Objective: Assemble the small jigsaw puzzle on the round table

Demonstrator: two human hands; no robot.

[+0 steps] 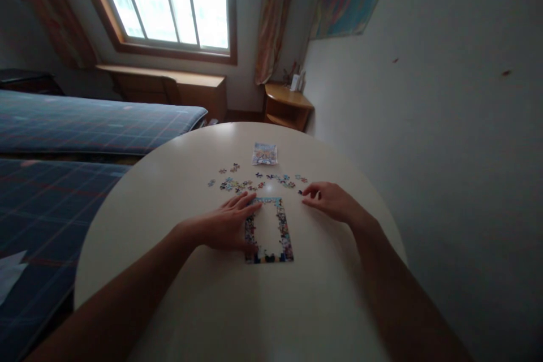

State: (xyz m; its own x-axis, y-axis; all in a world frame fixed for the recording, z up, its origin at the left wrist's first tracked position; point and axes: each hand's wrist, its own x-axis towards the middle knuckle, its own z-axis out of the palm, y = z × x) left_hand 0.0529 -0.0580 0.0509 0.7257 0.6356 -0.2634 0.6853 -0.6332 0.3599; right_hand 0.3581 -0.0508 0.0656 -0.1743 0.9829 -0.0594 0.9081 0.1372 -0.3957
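A jigsaw puzzle frame (283, 232), with only its border assembled, lies in the middle of the round white table (220, 305). My left hand (224, 223) rests flat on the frame's left edge, fingers stretched out toward its top left corner. My right hand (328, 201) sits just right of the frame's top, fingers curled and pinching a small dark puzzle piece (301, 193) against the table. Several loose puzzle pieces (244, 184) are scattered in a band beyond the frame.
A small picture card (264, 154) lies beyond the loose pieces. A bed with a blue plaid cover (63, 124) stands left of the table. A wall is close on the right. A wooden corner shelf (286, 104) and a window (169, 0) lie behind.
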